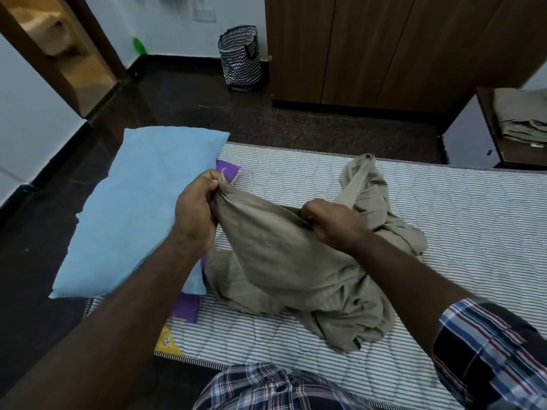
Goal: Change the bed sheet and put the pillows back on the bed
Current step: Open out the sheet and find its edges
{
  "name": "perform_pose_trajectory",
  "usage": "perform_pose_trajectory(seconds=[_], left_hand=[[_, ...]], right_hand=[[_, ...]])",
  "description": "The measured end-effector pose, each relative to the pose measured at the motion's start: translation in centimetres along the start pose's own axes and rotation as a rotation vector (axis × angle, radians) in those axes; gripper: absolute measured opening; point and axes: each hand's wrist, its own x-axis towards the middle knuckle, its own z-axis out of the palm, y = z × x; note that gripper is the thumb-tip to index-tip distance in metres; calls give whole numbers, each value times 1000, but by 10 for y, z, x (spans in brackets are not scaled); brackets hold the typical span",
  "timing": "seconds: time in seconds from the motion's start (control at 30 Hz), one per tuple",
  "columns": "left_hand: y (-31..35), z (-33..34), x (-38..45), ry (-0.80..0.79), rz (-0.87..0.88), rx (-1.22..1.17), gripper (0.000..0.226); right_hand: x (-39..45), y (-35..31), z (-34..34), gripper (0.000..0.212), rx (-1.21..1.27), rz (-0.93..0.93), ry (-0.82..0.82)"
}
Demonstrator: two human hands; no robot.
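Checked shirt (pixel 260 389) lowest in view. Both fists, left hand (pixel 194 211) and right hand (pixel 331 223), clenched the beige sheet (pixel 290 270), heaped on the striped mattress (pixel 444 220) (soft, light; best held by edges).

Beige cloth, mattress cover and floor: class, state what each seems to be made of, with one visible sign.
Beige cloth: soft woven fabric, probably cotton, matte; it crumples and drapes in loose folds.
Mattress cover: quilted textile, striped; wavy stitch lines dimple it.
Floor: polished dark stone or tile, perhaps granite; speckled, glossy reflections.
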Motion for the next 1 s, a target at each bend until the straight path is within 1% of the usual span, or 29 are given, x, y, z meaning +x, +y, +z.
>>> perform_pose_trajectory(seconds=[0.07, 0.2, 0.27, 0.33, 0.4, 0.43, 0.47, 0.57, 0.63, 0.7, 0.8, 0.9, 1.0], left_hand=[[1, 1, 1, 18, 1, -4, 13], [4, 3, 0, 9, 21, -10, 14], [6, 4, -2, -11, 25, 1, 16], [8, 6, -4, -34, 30, 8, 16], [11, 7, -6, -58, 36, 13, 16], [12, 8, -7, -70, 37, 17, 16], [13, 9, -7, -83, 38, 20, 16], [18, 10, -9, -126, 37, 30, 17], [22, 11, -11, -162, 32, 32, 18], [24, 11, -14, -194, 24, 27, 17], [28, 10, -17, -236, 26, -1, 20], [30, 5, -15, -252, 33, -20, 25], [25, -7, -6, -171, 22, -45, 26]], right_hand=[[-4, 8, 6, 32, 1, -21, -10], [-8, 22, 11, 32, 115, 96, -100], [-9, 24, 11, 34, 145, 113, -129], [-9, 25, 11, 38, 194, 147, -60], [-6, 25, 11, 37, 272, 203, 13], [-5, 26, 11, 36, 307, 227, 18], [-3, 26, 10, 36, 330, 232, 0], [0, 26, 5, 44, 355, 187, -101], [3, 27, 3, 38, 328, 184, -162], [7, 31, 5, 31, 266, 220, -196], [10, 39, 8, 27, 187, 252, -245], [8, 47, 4, 28, 119, 284, -197], [1, 61, -8, 26, 93, 334, -74]])
